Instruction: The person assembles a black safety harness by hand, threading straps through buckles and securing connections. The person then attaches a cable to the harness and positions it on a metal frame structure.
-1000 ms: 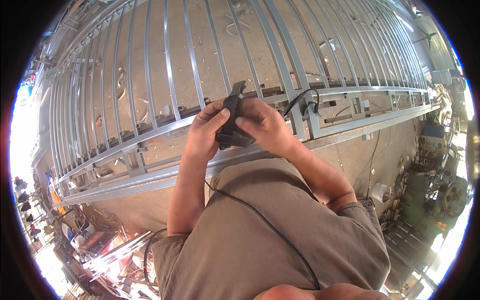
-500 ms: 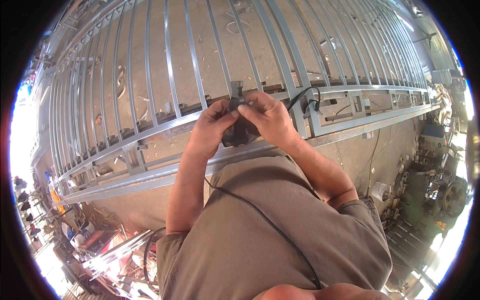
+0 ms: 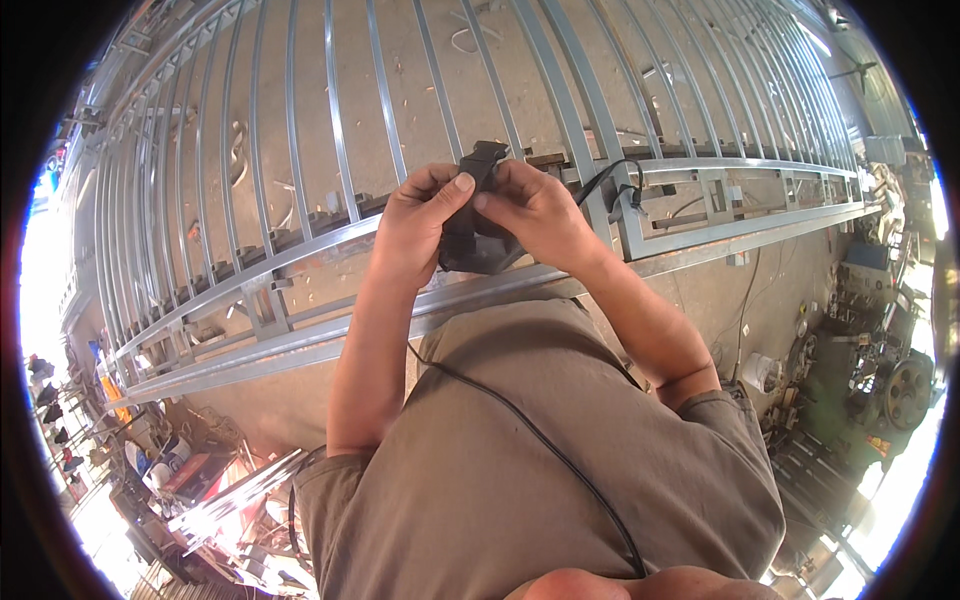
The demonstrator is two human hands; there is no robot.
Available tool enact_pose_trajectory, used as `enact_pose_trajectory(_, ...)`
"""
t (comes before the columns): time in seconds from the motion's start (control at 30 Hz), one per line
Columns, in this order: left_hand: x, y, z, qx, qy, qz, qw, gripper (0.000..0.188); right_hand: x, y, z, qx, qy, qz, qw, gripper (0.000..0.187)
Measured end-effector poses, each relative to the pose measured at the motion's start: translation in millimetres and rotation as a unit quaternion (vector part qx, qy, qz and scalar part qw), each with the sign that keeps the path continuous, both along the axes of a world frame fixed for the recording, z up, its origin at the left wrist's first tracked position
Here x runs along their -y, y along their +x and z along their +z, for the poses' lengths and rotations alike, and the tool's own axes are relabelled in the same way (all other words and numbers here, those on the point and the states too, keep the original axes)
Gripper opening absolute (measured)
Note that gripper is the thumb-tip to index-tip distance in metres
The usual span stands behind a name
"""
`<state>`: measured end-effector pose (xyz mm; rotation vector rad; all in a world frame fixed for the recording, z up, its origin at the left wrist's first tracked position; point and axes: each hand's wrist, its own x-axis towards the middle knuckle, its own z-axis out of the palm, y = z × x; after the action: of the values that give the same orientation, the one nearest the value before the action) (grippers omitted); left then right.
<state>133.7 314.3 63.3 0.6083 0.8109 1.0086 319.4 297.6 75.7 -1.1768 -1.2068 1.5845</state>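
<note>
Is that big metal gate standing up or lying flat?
Lying flat. The metal gate is spread across the concrete floor, its bars running away beneath the person's hands, which hold a dark tool above it.

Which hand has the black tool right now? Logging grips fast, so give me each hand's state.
Left hand: closed on the black tool, thumb pressing its upper part.
Right hand: closed on the same black tool from the other side.

Both hands are crowding one spot: the left hand (image 3: pixel 420 230) and right hand (image 3: pixel 535 215) are wrapping a black tool (image 3: pixel 478 235), leaving no gap between them. The metal gate frame (image 3: pixel 300 250) is lying right underneath, bars blocking, with only narrow slots between them.
</note>
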Motion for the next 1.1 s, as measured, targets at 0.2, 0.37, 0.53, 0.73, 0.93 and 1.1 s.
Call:
enact_pose_trajectory(0.2,-6,2,1,-0.035,-0.017,0.015,0.999,0.020,0,4,-11,0.047,-0.026,0.063,0.997,0.023)
enact_pose_trajectory(0.37,-8,-10,6,-0.010,-0.041,-0.021,0.999,0.019,1,3,-24,0.101,-0.019,0.054,0.993,0.021)
enact_pose_trajectory(0.53,-10,-18,10,-0.018,-0.041,-0.047,0.998,0.017,2,-1,-18,0.128,-0.020,0.004,0.992,0.022)
enact_pose_trajectory(0.73,-16,-15,5,-0.015,-0.028,-0.036,0.999,0.017,-3,-8,-13,0.054,-0.007,-0.015,0.998,0.022)
enact_pose_trajectory(0.93,-23,-9,4,-0.039,-0.016,0.006,0.999,0.020,-2,-15,-25,-0.132,-0.074,0.015,0.988,0.036)
enact_pose_trajectory(1.1,-31,-5,2,-0.061,-0.016,0.012,0.998,0.024,-2,-21,-27,-0.178,-0.076,0.073,0.978,0.043)
